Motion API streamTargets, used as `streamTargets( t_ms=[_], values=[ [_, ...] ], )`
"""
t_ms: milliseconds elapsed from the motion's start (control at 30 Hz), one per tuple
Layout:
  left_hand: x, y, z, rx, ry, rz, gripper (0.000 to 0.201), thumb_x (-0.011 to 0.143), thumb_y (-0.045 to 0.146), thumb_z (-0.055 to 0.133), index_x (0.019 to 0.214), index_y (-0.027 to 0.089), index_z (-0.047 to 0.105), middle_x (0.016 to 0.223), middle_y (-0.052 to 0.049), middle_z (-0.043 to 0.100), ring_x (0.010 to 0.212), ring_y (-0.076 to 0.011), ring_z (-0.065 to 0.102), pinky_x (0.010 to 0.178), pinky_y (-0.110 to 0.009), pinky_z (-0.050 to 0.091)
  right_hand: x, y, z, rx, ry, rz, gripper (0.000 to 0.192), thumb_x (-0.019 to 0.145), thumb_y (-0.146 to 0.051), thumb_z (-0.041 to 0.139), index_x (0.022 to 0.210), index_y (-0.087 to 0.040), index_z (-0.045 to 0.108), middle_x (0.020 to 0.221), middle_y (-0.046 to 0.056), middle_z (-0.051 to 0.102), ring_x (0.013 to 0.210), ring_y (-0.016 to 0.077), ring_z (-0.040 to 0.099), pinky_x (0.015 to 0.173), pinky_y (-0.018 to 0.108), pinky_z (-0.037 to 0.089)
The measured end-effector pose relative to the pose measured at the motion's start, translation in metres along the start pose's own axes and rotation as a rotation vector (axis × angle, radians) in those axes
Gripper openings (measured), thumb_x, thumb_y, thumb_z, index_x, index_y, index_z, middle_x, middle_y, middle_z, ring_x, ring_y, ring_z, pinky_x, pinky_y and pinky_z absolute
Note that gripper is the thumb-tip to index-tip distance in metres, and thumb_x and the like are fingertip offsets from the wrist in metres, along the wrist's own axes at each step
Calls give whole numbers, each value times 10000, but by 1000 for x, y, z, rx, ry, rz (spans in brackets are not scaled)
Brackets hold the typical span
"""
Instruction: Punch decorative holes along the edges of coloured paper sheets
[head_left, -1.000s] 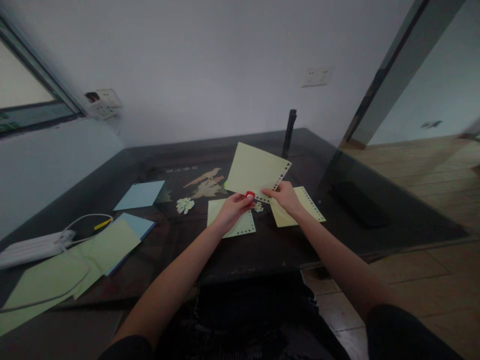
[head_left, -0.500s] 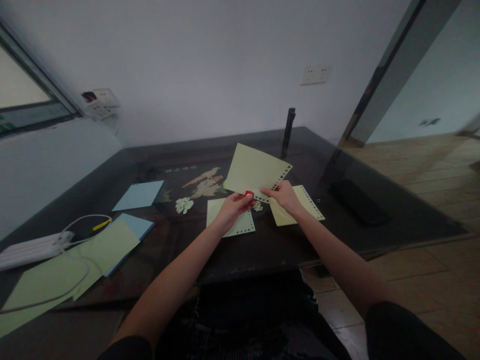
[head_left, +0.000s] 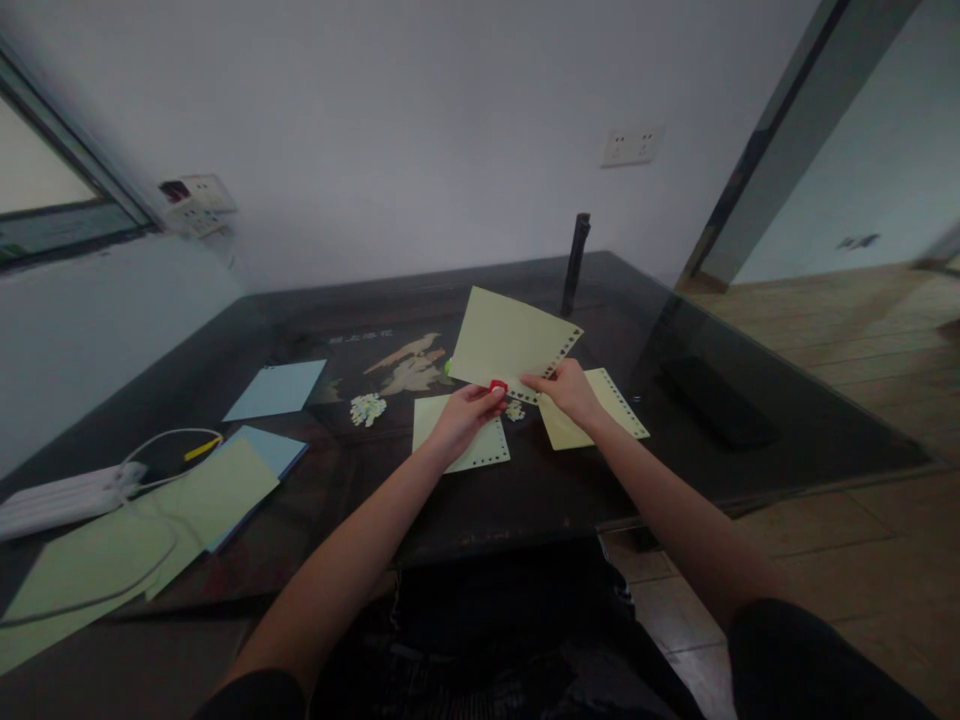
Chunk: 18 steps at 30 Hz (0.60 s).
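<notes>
Your left hand (head_left: 466, 412) is closed around a small red tool (head_left: 498, 386), probably a hole punch, with thumb and fingers pinching it. Your right hand (head_left: 571, 393) pinches the sheet (head_left: 514, 332) near its corner, thumb on top. The sheet is up off the worktop (head_left: 480, 525), tilted, spreading beyond both hands, with holes along the edge by your right hand and part of the near edge. The red tool sits at that near edge; whether paper is inside it, you cannot tell from here.

The sheet should handle as light and fairly stiff, holding flat from one corner but easy to crease. The holed strip is likely its weakest part, so take hold just inward of the holes, with a flat, gentle pinch. The tool looks light, hard and perhaps smooth; grip it by its sides.

Below your left hand lies a pale sheet (head_left: 481, 456), holed along its near edge. Beneath your right hand is a yellow sheet (head_left: 600, 412). A small heap (head_left: 515, 411) of scraps lies between your hands, and a bigger heap (head_left: 367, 408) left of your left hand.
</notes>
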<state>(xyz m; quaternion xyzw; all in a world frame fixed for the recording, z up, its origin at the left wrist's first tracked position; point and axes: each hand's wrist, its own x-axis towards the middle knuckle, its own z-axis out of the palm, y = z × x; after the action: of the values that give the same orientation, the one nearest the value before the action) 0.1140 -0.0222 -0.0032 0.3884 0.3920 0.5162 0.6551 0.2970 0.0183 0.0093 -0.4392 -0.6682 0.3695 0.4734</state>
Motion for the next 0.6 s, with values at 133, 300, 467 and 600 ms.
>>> streamTargets(
  t_ms=[133, 300, 467, 600],
  values=[
    [0, 0, 0, 3, 3, 2, 224, 649, 245, 778, 778, 113, 652, 773, -47, 663, 678, -95, 593, 700, -243, 472, 0, -1, 0, -28, 2, 19, 261, 674, -248, 705, 903, -122, 703, 934, 108, 726, 850, 247, 678, 806, 405, 519],
    [-1, 1, 1, 13, 8, 0, 215, 658, 246, 772, 770, 112, 646, 778, -51, 660, 682, -94, 592, 713, -254, 462, -1, -2, 0, -28, 5, 7, 264, 676, -253, 707, 908, -126, 703, 940, 106, 726, 857, 248, 677, 813, 406, 518],
    [-1, -1, -2, 46, 9, -8, 278, 649, 301, 778, 808, 113, 646, 828, -60, 663, 709, -103, 606, 672, -243, 434, 0, -1, 0, -15, -3, 14, 265, 673, -249, 710, 907, -124, 703, 945, 112, 724, 863, 251, 678, 817, 409, 518],
    [-1, -1, -3, 87, 15, -13, 308, 663, 335, 766, 847, 120, 644, 902, -84, 674, 764, -128, 627, 669, -245, 418, 0, -1, 0, -9, -2, 23, 280, 672, -250, 711, 918, -116, 700, 955, 122, 721, 872, 254, 679, 826, 412, 516]
  ],
)
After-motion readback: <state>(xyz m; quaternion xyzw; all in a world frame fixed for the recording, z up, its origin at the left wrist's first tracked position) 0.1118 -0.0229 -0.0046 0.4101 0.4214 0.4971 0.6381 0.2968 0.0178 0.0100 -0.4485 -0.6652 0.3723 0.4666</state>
